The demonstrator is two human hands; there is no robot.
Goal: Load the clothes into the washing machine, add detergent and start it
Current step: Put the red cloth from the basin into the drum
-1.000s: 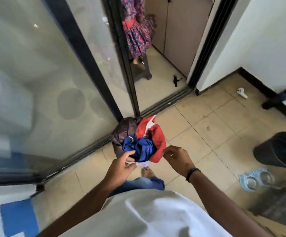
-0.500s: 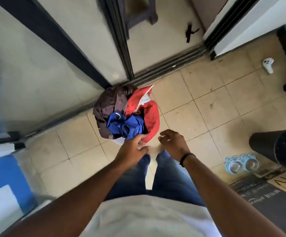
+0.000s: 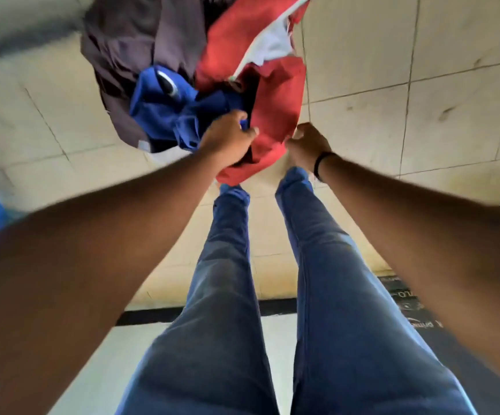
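Beige floor tiles (image 3: 362, 121) with dark grout lines fill the background; a dark mat (image 3: 404, 307) with pale lettering lies at the right edge, and a black strip (image 3: 153, 317) crosses the floor behind the legs. Viewed from the head camera, the person stands in blue jeans (image 3: 222, 295), looking straight down. A bundle of clothes (image 3: 189, 85) sits ahead of the feet: a dark brown garment (image 3: 135, 40) on the left, a blue garment (image 3: 159, 112) in the middle, a red garment (image 3: 242, 40) with a white panel on the right. Left hand (image 3: 228, 136): fingers curled into the blue and red cloth, gripping the bundle. Right hand (image 3: 307, 145): wearing a black wristband (image 3: 320, 166), fingers curled at the edge of the red garment, apparently pinching it; contact is partly blurred
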